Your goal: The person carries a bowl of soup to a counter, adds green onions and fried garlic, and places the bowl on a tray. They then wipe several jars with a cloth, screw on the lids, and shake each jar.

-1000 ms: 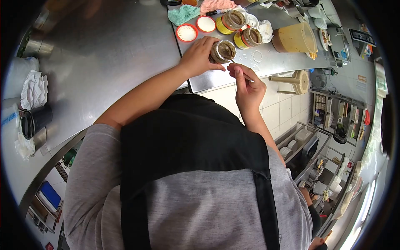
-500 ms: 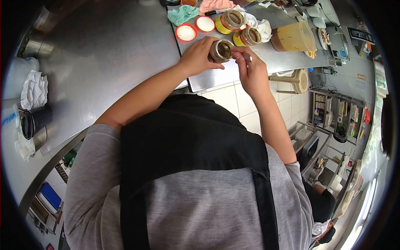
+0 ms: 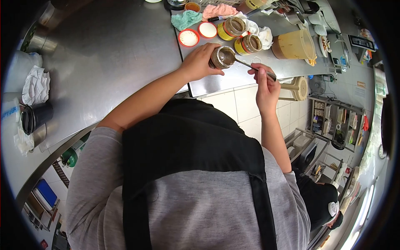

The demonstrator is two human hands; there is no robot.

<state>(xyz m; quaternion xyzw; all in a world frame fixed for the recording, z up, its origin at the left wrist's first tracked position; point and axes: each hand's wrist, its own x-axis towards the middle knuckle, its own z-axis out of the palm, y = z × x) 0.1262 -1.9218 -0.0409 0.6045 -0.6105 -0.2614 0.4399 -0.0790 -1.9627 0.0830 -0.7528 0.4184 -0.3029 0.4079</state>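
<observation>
- Right hand (image 3: 267,86) has drawn back rightward, gripping a spoon (image 3: 249,66) at the jar (image 3: 222,57), upper centre.
- Left hand (image 3: 201,62) grips the jar.
- Likely stirring or scooping; next move needs jar steady.

Teal cloth (image 3: 186,20) lies beside pink cloth (image 3: 219,11) on steel surface (image 3: 125,46); beige stool (image 3: 300,88) stands on tiled floor (image 3: 223,104) near shelving rack (image 3: 349,111).

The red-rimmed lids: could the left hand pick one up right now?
Probably not: the left hand is holding a jar. Otherwise the way looks free, with the lids lying close by on the counter.
</observation>
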